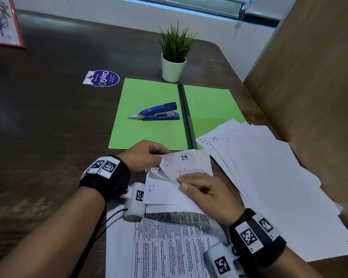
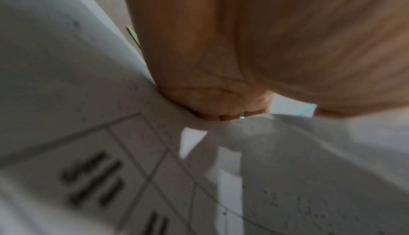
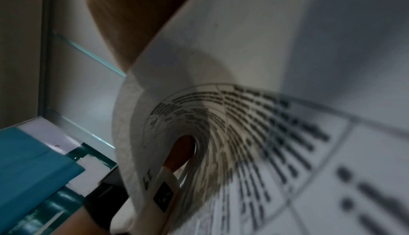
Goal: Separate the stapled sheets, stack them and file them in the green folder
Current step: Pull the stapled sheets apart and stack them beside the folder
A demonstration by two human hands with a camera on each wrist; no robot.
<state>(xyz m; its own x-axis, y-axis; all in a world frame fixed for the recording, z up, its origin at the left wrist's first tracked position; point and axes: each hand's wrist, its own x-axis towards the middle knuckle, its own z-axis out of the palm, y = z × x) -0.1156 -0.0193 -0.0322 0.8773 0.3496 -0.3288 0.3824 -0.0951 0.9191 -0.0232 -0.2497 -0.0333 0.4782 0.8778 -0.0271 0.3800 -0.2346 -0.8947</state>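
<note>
A stapled bundle of white sheets (image 1: 181, 183) lies near the table's front, its top page marked 29 and folded back. My left hand (image 1: 147, 157) pinches the bundle's upper left corner; the left wrist view shows the curled fingers (image 2: 221, 99) pressed on paper (image 2: 88, 81). My right hand (image 1: 201, 189) grips the lifted pages at their right side. In the right wrist view, curled printed pages (image 3: 221, 125) fill the frame. The open green folder (image 1: 149, 125) lies beyond, with a blue stapler (image 1: 159, 112) on its left half. Loose separated sheets (image 1: 269, 177) spread at the right.
A printed page with a table (image 1: 169, 247) lies under the bundle at the front edge. A potted plant (image 1: 174, 57) stands behind the folder. A round blue sticker (image 1: 103, 78) sits to the folder's left. A brown partition wall (image 1: 309, 87) borders the right side.
</note>
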